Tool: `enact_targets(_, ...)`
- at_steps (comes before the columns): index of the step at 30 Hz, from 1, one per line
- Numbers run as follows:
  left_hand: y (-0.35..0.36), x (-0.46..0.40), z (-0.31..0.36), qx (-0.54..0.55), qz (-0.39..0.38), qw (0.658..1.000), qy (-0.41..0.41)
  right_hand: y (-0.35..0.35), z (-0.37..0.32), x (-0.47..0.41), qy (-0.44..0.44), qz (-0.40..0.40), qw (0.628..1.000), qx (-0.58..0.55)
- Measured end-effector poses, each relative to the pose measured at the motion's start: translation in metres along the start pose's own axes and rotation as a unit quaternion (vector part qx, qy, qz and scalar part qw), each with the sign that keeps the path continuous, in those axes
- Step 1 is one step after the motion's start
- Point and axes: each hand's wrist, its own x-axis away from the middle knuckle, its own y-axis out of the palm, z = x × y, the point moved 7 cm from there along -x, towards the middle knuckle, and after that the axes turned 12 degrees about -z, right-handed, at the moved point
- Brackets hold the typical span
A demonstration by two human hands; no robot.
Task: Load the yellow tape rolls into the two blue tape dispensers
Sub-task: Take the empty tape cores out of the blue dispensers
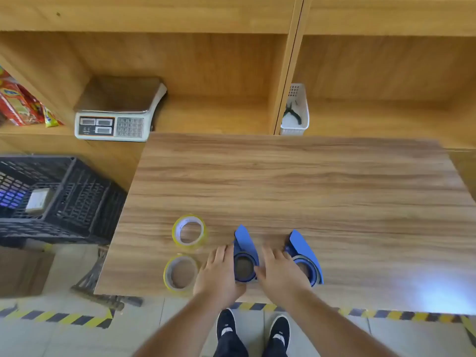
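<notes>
Two yellow tape rolls lie flat near the table's front left: the far tape roll (189, 231) and the near tape roll (180, 274). To their right stand two blue tape dispensers, both with empty hubs. My left hand (219, 273) lies palm down against the left side of the left dispenser (245, 253), with its fingers touching it. Between the two dispensers is my right hand (280, 273), palm down. Its thumb is by the left dispenser and its fingers cover part of the right dispenser (307, 253). Neither hand holds a roll.
The wooden table (296, 181) stretches away behind the dispensers. A black plastic crate (64, 199) stands to the left of the table. On the shelf behind are a weighing scale (118, 112) and a white basket with pliers (296, 112). Hazard tape marks the floor by my feet.
</notes>
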Motion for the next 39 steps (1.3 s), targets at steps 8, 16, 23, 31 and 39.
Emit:
enact_targets(8,0.032,-0.021,0.0,0.034,-0.032,0.999,-0.016,0.039,0.014,-0.019,0.041,-0.045,0.998,-0.011)
enact_targets(16,0.032,-0.025,-0.002,0.041,-0.055,0.998,-0.002,0.042,0.021,-0.021,0.061,-0.05,0.997,-0.021)
enact_targets(23,0.028,-0.021,-0.008,0.031,-0.063,0.997,0.022,0.036,0.031,-0.017,0.112,-0.051,0.992,-0.022)
enact_targets(31,0.022,-0.015,0.0,0.038,-0.054,0.997,0.039,0.037,0.032,-0.013,0.099,-0.027,0.994,-0.042)
enact_targets(39,0.018,-0.014,0.006,0.046,-0.059,0.996,0.048,0.037,0.029,-0.014,0.091,-0.033,0.995,-0.028)
